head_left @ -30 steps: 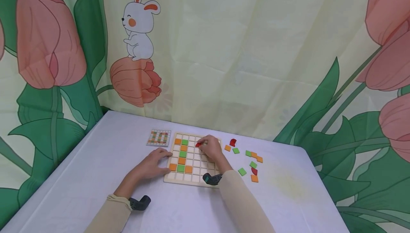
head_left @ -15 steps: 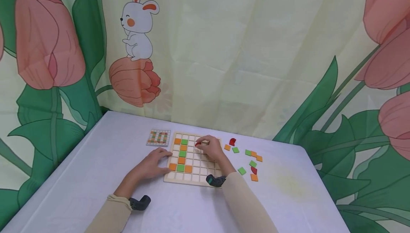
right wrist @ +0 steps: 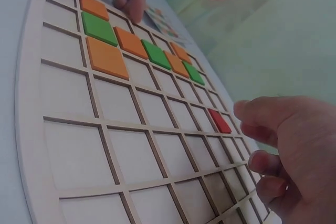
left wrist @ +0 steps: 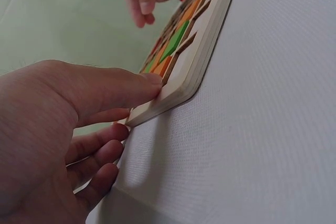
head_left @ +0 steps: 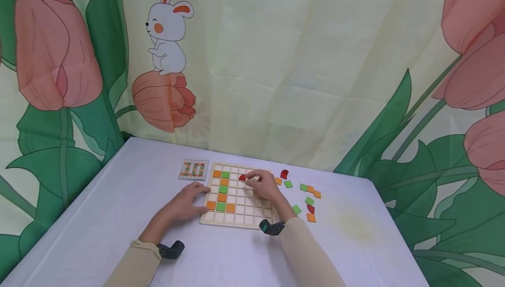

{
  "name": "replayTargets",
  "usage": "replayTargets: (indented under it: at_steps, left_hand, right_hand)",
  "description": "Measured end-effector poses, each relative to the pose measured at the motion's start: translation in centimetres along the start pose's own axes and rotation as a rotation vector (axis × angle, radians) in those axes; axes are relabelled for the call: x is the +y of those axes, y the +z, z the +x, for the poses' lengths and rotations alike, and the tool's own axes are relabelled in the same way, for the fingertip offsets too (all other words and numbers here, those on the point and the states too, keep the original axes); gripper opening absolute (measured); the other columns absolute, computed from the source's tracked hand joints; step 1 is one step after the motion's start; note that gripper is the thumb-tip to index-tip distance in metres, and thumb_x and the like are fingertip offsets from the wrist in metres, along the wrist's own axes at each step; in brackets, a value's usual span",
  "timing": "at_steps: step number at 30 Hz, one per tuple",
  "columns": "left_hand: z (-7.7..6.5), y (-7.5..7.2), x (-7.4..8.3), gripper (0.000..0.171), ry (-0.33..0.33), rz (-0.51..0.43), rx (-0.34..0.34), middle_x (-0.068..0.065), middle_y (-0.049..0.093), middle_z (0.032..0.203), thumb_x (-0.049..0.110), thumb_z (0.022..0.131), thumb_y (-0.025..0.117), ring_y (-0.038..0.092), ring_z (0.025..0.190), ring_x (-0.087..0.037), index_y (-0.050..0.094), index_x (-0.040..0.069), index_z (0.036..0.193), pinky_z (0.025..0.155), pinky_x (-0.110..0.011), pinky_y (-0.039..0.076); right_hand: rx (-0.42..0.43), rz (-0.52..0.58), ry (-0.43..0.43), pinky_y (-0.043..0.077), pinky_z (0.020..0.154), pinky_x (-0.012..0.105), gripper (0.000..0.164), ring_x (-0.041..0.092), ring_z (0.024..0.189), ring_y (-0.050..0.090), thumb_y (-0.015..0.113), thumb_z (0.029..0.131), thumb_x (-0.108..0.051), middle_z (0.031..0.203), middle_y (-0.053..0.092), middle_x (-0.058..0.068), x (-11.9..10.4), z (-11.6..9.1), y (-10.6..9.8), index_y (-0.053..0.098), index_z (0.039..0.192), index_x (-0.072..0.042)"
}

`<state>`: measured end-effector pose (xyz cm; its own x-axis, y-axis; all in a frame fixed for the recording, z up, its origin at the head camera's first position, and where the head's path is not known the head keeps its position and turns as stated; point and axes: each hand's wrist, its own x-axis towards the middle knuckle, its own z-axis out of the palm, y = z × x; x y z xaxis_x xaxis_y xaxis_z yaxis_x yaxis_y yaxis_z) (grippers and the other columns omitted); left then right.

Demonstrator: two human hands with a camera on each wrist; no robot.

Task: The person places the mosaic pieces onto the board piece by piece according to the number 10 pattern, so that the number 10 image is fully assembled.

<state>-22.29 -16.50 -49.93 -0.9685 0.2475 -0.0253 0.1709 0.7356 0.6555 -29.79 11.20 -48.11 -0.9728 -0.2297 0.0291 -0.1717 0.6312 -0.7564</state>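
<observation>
The wooden grid board (head_left: 239, 225) lies on the table with orange and green square tiles (head_left: 223, 189) set in its left columns. A red, curved-edged tile (right wrist: 220, 121) sits in a cell near the far side. Just right of that red tile, my right hand (head_left: 263, 185) hovers over the board, thumb and fingers loosely bent and apart from the tile. My left hand (head_left: 184, 203) rests along the board's left edge. Its thumb (left wrist: 131, 88) presses the frame near the corner, and its index finger touches farther up the same side.
A small pattern card (head_left: 193, 169) lies beyond the left hand, beside the board. Loose green, orange and red tiles (head_left: 309, 200) are scattered right of the board. Behind the table hangs a printed curtain (head_left: 300, 81).
The right hand's fingers have come off the red tile and drawn slightly right, leaving it in a cell. The left hand keeps its place; the head view has shifted slightly.
</observation>
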Motion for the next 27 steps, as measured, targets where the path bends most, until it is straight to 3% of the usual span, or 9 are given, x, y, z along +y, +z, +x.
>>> replayTargets:
  at_steps: [22, 27]
  left_hand:
    - [0.0, 0.2, -0.3, 0.057, 0.015, -0.017, 0.001, -0.008, 0.051, 0.132, 0.024, 0.079, 0.078, 0.048, 0.126, -0.029, 0.059, 0.016, 0.132, 0.105, -0.052, 0.043]
    - [0.1, 0.1, -0.3, 0.056, 0.01, -0.021, 0.003, -0.008, 0.051, 0.133, 0.024, 0.079, 0.078, 0.048, 0.126, -0.028, 0.059, 0.016, 0.132, 0.105, -0.052, 0.042]
  right_hand:
    - [0.094, -0.015, 0.096, 0.042, 0.058, 0.023, 0.02, 0.017, 0.074, 0.048, 0.07, 0.088, -0.02, 0.103, 0.066, 0.001, 2.5, -2.1, -2.3, 0.072, 0.109, -0.016]
    - [0.119, -0.042, 0.097, 0.048, 0.07, 0.027, 0.02, 0.018, 0.085, 0.053, 0.069, 0.089, -0.018, 0.104, 0.066, 0.003, 3.5, -2.1, -3.1, 0.071, 0.109, -0.015]
